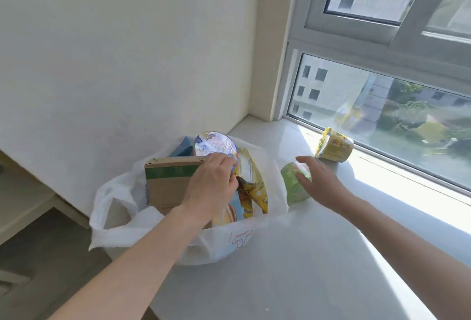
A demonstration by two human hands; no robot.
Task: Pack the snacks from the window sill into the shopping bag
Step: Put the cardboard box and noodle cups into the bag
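A white shopping bag (pixel 119 207) stands at the sill's left end, holding a brown cardboard box (pixel 165 182), a yellow snack packet (pixel 254 187) and a blue-lidded cup (pixel 214 143). My left hand (pixel 211 187) reaches into the bag and its fingers curl on the blue-lidded cup's rim. A green cup (pixel 293 187) lies on its side on the sill just right of the bag. My right hand (pixel 316 182) wraps round the green cup from the right, fingers spread. A yellow cup (pixel 334 145) lies tipped near the window glass.
The white window sill (pixel 305 256) runs from the wall corner toward the lower right, sunlit along the glass. The window frame (pixel 288 85) borders it at the back. A wall stands left of the bag, and the floor lies below at lower left.
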